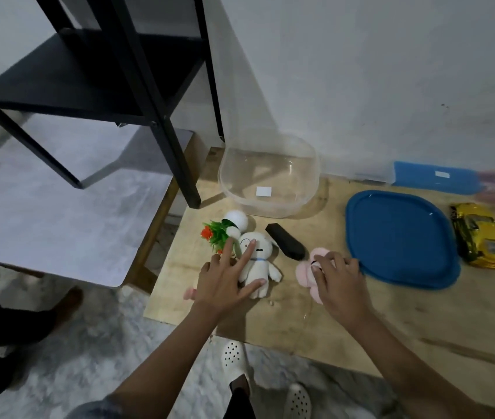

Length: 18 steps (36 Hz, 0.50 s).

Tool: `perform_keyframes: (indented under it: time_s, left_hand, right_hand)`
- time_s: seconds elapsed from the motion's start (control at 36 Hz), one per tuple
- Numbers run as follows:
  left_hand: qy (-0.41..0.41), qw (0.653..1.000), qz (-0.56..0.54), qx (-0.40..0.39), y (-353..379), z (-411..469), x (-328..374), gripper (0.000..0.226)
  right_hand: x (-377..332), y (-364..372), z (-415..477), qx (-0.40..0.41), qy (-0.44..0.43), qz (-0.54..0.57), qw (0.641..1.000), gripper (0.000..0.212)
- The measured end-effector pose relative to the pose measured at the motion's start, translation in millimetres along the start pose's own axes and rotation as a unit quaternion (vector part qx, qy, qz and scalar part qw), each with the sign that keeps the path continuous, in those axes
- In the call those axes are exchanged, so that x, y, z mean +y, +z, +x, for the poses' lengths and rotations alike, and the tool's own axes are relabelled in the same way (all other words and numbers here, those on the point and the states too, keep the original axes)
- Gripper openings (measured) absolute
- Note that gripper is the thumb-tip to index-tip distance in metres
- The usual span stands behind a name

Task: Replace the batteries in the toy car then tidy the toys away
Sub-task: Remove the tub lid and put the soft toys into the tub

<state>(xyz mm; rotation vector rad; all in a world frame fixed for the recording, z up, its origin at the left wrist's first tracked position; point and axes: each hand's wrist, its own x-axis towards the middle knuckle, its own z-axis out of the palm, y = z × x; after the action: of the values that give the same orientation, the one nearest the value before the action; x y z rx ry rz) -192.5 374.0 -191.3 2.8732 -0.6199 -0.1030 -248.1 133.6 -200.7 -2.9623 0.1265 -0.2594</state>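
A: Left hand?
B: The left hand point(225, 279) is lying open, fingers spread straight, touching the white plush doll point(258, 264) at the near left of the table point(361, 322).
A: Right?
B: The right hand point(338, 276) is curling its fingers round the pink plush toy point(305, 275), just left of the blue lid point(400, 237).
A: Car?
B: The yellow toy car point(479, 234) is sitting just right of the lid, well apart from both hands.
A: Rest?
B: The clear tub point(270, 179) is standing upright at the far side by the wall. A black block point(285, 244) is lying between doll and pink toy. A small green plant point(216, 234) is sitting left of the doll's head.
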Motion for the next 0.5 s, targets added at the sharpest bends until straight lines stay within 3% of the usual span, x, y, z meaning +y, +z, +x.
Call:
perform_keyframes:
  time_s: [0.14,0.25,0.36,0.5]
  left_hand:
    - [0.038,0.998,0.021,-0.042,-4,10,-5,0.084]
    - [0.059,0.994,0.039,-0.083,-12,23,-4,0.093]
    - [0.063,0.990,0.024,-0.124,-18,34,-3,0.099]
    - [0.062,0.990,0.019,-0.128,-14,41,-2,0.099]
  right_hand:
    - [-11,6,-2,-0.064,0.082,0.008,0.995,0.046]
    - [-17,8,2,-0.071,0.110,0.028,0.991,0.031]
    - [-20,12,1,-0.054,0.129,0.035,0.990,0.029]
    - [-18,12,2,-0.064,0.136,0.037,0.988,0.051]
